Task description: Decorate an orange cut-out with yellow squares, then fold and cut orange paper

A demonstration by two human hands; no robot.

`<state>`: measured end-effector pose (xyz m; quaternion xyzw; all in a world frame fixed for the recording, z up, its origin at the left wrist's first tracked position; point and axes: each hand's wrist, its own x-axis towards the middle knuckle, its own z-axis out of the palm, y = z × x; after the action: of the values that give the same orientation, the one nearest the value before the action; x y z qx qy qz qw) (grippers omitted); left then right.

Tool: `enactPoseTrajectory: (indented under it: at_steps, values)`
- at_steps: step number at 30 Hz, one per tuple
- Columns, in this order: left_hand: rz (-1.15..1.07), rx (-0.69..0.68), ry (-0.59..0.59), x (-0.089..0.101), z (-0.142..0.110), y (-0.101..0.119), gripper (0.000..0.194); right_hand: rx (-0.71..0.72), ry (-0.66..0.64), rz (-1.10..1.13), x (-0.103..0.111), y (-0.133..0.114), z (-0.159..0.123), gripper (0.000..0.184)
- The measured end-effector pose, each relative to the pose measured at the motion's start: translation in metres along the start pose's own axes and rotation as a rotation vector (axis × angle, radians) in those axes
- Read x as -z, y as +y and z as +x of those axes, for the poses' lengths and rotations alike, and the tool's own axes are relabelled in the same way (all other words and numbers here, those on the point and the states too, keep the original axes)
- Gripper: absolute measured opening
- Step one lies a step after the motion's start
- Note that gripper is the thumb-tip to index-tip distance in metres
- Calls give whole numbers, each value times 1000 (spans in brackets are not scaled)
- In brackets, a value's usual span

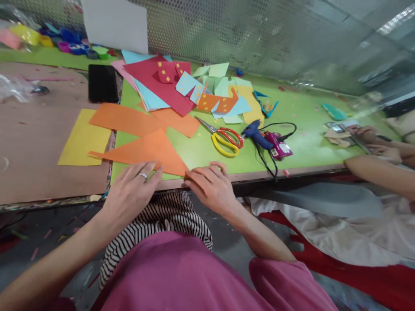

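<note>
A folded piece of orange paper (145, 151) lies at the table's front edge, wide at the right and narrowing to a strip at the left. My left hand (134, 185), with a ring on one finger, rests its outstretched fingers on the paper's near edge. At the right corner, the thumb and fingers of my right hand (212, 188) close on the paper. Just behind are another orange sheet (126, 119) and an orange piece (178, 121). Scissors (223, 138) with red and yellow handles lie to the right, blades apart.
A blue glue gun (257, 134) with its cord and a magenta box (279, 146) sit right of the scissors. Coloured paper cutouts (215, 99) pile up behind. At left are a yellow sheet (82, 140) and a black phone (103, 83). Another person's hands (379, 142) work far right.
</note>
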<state>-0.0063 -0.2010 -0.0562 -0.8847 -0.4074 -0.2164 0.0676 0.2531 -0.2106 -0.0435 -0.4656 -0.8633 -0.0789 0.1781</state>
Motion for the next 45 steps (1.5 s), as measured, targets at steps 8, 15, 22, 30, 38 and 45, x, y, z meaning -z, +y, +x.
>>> enactPoseTrajectory:
  at_steps: [8, 15, 22, 30, 38, 45]
  values:
    - [-116, -225, 61, 6, -8, -15, 22, 92, -11, 269, 2, 9, 11, 32]
    - [-208, -262, 54, 2, -19, -25, 24, 234, -217, 215, -2, 19, 25, 53]
    - [-132, -132, 178, 6, -19, -16, 23, 262, -119, 169, -13, 16, 19, 48]
    - [-193, 176, 59, 6, -14, -6, 28, 290, 30, 237, -25, -1, 26, 34]
    - [-1104, 824, 8, 33, -5, -17, 48, 217, 336, 290, -13, -2, 29, 30]
    - [-1759, 937, -150, 22, 24, -8, 55, 382, 491, 218, -9, -8, 27, 30]
